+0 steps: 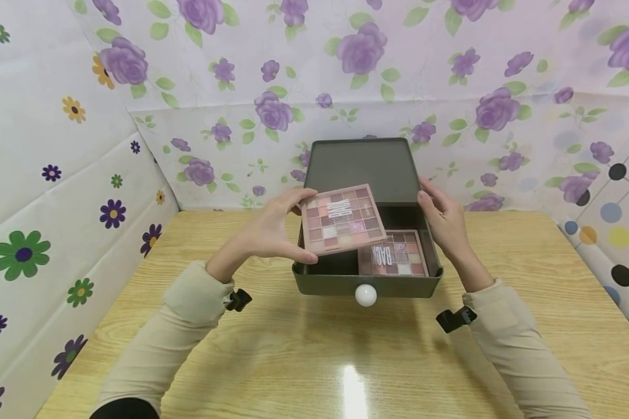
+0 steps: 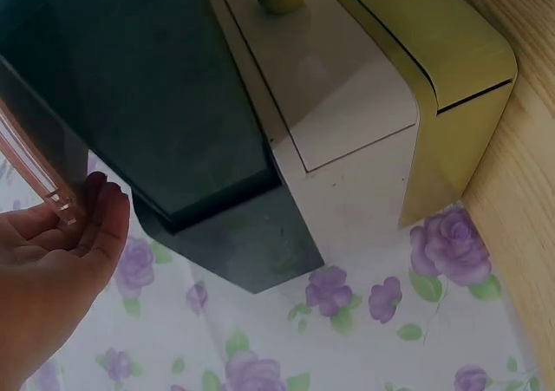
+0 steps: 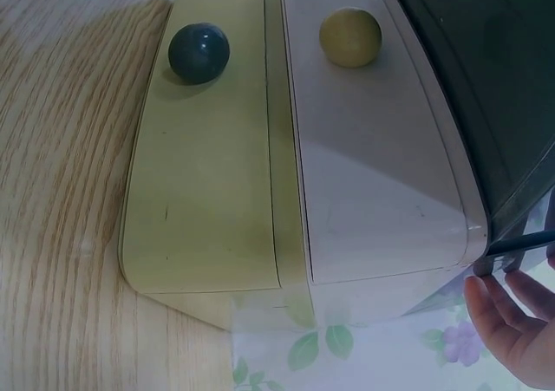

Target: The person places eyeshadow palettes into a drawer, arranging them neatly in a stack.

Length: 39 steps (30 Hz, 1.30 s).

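Observation:
My left hand point(image 1: 272, 228) grips an eyeshadow palette point(image 1: 342, 219) with a clear-topped grid of pink and brown shades, thumb at its near edge and fingers at the far one. This palette hangs tilted above the left part of the pulled-out dark green drawer point(image 1: 330, 285). A second palette point(image 1: 415, 250) lies inside the drawer on the right, partly hidden by the held one. My right hand point(image 1: 445, 218) rests its fingers and thumb against the right side of the dark green box point(image 1: 361, 166). In the left wrist view only an edge of the held palette point(image 2: 35, 161) shows.
Below the dark green drawer sit a pale pinkish-white drawer point(image 3: 373, 166) with a yellow knob point(image 3: 350, 37) and a yellow-green drawer point(image 3: 208, 192) with a dark knob point(image 3: 199, 53). A white knob point(image 1: 366, 295) fronts the top drawer. Flowered cloth point(image 1: 272, 52) stands behind the wooden table point(image 1: 251, 361).

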{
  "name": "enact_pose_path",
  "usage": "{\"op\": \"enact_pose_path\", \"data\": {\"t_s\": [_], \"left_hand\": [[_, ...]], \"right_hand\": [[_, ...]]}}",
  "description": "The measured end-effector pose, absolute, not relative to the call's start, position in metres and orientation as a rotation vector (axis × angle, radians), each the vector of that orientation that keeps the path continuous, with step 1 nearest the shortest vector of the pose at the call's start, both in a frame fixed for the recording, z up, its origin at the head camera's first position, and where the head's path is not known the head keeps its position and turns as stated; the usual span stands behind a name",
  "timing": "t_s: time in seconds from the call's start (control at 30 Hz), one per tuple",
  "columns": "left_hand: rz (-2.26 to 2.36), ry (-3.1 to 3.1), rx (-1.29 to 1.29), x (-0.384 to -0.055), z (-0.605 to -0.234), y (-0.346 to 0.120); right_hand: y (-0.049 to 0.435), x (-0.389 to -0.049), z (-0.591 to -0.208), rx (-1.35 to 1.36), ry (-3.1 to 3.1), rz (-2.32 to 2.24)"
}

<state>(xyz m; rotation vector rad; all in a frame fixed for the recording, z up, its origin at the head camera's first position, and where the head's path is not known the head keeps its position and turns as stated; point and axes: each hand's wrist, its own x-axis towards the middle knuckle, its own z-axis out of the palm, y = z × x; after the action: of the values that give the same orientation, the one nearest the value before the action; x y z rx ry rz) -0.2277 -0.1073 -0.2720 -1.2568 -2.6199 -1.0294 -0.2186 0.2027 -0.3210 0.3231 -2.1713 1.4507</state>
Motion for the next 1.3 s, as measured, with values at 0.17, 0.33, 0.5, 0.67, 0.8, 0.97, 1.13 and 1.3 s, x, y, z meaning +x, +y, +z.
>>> {"op": "enact_pose_path", "data": {"t_s": [0.17,0.33,0.5,0.67,0.8,0.97,1.13,1.3], "left_hand": [[-1.021,-2.654,-1.294,-0.229,-0.274,-0.096],[-0.992,-2.702,-1.299,-0.230,-0.275,-0.086],[-0.929,-2.732,-1.316,-0.231,-0.278,-0.077],[-0.869,-2.752,-1.359,-0.231,-0.279,-0.071],[-0.790,-2.766,-1.390,-0.232,-0.277,-0.066],[-0.691,-2.819,-1.441,-0.233,-0.275,-0.059],[-0.618,-2.865,-1.455,-0.234,-0.275,-0.051],[-0.543,-2.904,-1.486,-0.236,-0.277,-0.043]], "right_hand": [[0.202,-0.218,-0.320,0.315,-2.177,1.446],[0.201,-0.217,-0.319,0.320,-2.177,1.442],[0.201,-0.217,-0.319,0.320,-2.173,1.448],[0.200,-0.217,-0.319,0.320,-2.177,1.441],[0.200,-0.216,-0.319,0.321,-2.177,1.436],[0.200,-0.216,-0.319,0.306,-2.183,1.433],[0.200,-0.215,-0.319,0.308,-2.183,1.423],[0.199,-0.216,-0.319,0.317,-2.176,1.417]]}}
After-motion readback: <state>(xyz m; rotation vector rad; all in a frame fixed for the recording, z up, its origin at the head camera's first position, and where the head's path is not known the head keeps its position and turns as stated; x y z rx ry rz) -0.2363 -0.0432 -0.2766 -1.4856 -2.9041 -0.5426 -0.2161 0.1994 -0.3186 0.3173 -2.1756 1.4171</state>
